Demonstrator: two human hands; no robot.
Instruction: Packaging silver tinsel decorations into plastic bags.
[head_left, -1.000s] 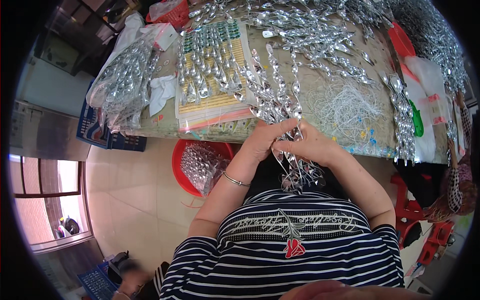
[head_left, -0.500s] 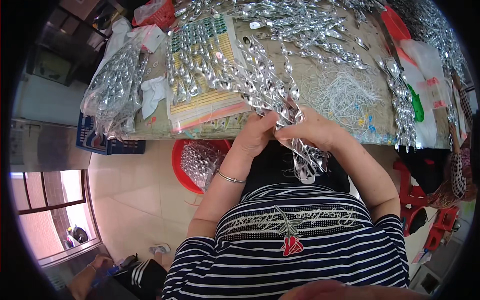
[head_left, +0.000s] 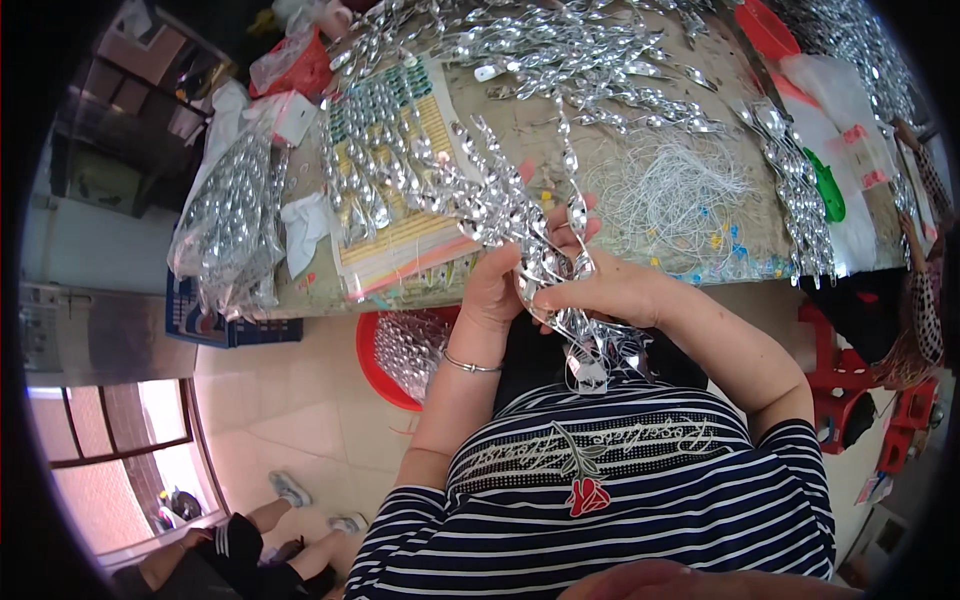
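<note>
Head view: both my left hand (head_left: 492, 290) and right hand (head_left: 610, 292) closed on shiny silver twisted foil garland strands (head_left: 470, 195) at table's near edge, probably light, floppy, crushable, best pinched along the stems.

A red basin (head_left: 385, 375) stands under the table (head_left: 520, 125) beside a blue crate (head_left: 225, 325).

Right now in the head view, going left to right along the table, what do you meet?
Clear plastic bag of silver pieces → flat card with rows of silver pieces → silver strand bunch in both hands → loose white string tangle → green plastic piece.
</note>
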